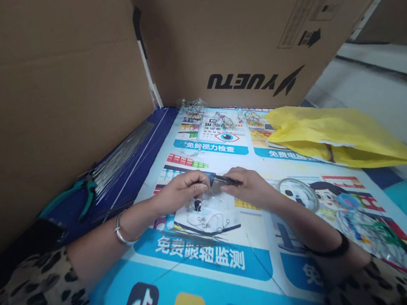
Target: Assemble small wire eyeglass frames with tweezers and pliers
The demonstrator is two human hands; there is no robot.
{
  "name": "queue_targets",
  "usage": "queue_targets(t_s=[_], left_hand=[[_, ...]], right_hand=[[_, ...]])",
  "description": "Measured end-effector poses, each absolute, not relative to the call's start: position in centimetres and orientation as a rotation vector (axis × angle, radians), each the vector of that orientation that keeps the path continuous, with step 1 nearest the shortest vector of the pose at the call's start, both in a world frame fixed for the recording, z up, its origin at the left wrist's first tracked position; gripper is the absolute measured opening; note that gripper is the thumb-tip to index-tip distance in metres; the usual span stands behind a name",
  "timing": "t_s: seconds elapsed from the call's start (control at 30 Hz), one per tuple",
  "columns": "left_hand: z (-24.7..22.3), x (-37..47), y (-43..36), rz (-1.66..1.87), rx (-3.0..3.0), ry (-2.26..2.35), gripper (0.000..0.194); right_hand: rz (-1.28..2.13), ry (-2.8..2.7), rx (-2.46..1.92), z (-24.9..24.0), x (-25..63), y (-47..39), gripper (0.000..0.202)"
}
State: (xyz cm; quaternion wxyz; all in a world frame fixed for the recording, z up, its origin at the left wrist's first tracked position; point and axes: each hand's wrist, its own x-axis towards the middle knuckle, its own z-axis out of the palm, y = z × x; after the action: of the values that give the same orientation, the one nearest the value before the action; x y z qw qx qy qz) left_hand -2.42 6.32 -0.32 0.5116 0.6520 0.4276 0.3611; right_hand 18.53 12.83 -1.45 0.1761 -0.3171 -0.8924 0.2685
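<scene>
Near the middle of the view, my left hand [189, 189] is closed with thumb and fingertips pinching a thin wire [212, 191]. Facing it, my right hand [252, 186] is closed round a dark, slim tool [225, 180], whose tip points left and lies close to my left fingertips. The tool's exact kind is hard to tell. Below the hands, a thin looped wire with small pearly beads [214, 223] shows above the printed sheet. Several loose wires [201, 240] lie on the sheet just under it.
Teal-handled pliers [90, 196] and a bundle of straight wires [117, 159] lie at left. A yellow bag [335, 131], a round clear dish [298, 195] and tangled coloured strands [375, 231] are at right. Cardboard walls [220, 34] stand behind and at left.
</scene>
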Motion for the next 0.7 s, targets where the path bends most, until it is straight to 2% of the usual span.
queue_targets(t_s=[0.47, 0.7], left_hand=[[-1.3, -2.6, 6.5, 0.756, 1.514, 1.072, 0.012], [-1.2, -2.7, 6.5, 0.729, 1.501, 1.066, 0.013]], right_hand=[[0.786, -2.634, -0.735, -1.0, 18.4, 12.3, 0.014], [0.73, -2.627, -0.849, -1.3, 18.0, 11.8, 0.015]])
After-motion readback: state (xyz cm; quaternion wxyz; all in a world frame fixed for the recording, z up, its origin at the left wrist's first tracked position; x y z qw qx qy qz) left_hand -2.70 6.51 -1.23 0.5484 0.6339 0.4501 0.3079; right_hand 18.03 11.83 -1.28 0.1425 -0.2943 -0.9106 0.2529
